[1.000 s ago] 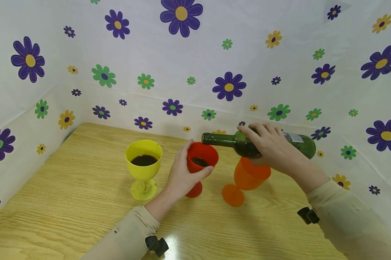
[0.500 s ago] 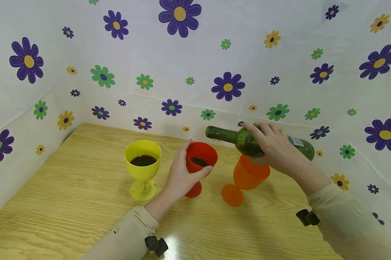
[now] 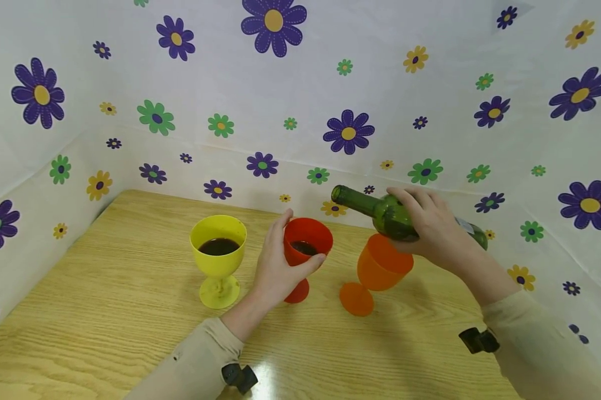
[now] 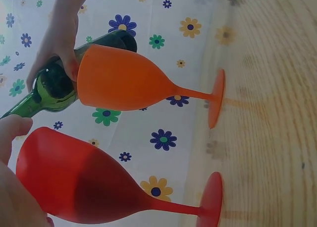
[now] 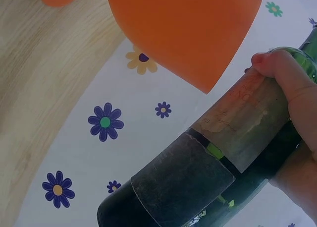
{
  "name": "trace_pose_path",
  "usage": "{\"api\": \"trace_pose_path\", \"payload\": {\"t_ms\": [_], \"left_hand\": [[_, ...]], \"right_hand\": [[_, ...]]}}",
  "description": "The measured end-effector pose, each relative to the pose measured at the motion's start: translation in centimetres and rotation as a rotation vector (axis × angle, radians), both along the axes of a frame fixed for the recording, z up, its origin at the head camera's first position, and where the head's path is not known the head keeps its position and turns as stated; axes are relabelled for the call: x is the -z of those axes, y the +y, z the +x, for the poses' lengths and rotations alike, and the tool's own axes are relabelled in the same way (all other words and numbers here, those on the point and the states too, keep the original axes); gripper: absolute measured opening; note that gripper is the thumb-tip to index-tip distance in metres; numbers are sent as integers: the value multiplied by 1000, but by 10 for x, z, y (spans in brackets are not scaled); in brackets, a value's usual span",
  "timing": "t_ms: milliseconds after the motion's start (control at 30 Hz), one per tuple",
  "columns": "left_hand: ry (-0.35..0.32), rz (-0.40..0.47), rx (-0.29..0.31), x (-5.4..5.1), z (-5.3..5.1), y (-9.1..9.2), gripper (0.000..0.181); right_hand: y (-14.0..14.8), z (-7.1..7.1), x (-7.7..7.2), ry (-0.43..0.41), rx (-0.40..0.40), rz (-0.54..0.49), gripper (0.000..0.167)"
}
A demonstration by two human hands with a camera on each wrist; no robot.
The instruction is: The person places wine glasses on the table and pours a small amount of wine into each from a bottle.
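My left hand (image 3: 279, 266) grips the bowl of a red goblet (image 3: 314, 233) that stands on the table with dark liquid inside. A green glass wine bottle (image 3: 397, 218) lies tilted in my right hand (image 3: 432, 230), its mouth pointing up and left, to the right of the red goblet and above it. Just below the bottle stands an orange goblet (image 3: 380, 266); its inside bottom is hidden. In the right wrist view, worn labels show on the bottle (image 5: 242, 113). A yellow goblet (image 3: 218, 261) with dark liquid stands left of my left hand.
The wooden table (image 3: 130, 311) carries all the goblets. Behind and at both sides hangs a white cloth (image 3: 300, 83) printed with purple, green and yellow flowers, close to the table's back edge.
My right hand has moved right with the bottle. The bottle's neck has swung from nearly level above the red goblet's rim to tilted upward, away from it. My left hand keeps its hold.
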State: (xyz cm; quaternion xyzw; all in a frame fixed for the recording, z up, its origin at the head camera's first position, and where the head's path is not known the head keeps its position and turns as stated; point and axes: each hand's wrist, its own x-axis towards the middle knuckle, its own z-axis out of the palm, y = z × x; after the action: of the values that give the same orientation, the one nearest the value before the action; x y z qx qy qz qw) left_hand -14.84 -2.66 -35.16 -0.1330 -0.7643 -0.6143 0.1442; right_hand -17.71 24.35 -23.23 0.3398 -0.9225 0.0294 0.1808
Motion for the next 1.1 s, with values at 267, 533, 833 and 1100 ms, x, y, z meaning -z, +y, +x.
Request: {"api": "trace_pose_path", "payload": {"t_ms": [267, 533, 833, 1100], "left_hand": [[141, 1, -6, -8, 6, -1, 86], [319, 49, 79, -19, 19, 5, 86], [267, 29, 261, -17, 38, 26, 81], [132, 13, 339, -6, 41, 52, 83]], "right_hand": [[10, 8, 0, 25, -22, -27, 99], [19, 17, 2, 1, 19, -29, 98], [29, 25, 2, 0, 46, -14, 96], [33, 26, 8, 13, 25, 6, 97]]}}
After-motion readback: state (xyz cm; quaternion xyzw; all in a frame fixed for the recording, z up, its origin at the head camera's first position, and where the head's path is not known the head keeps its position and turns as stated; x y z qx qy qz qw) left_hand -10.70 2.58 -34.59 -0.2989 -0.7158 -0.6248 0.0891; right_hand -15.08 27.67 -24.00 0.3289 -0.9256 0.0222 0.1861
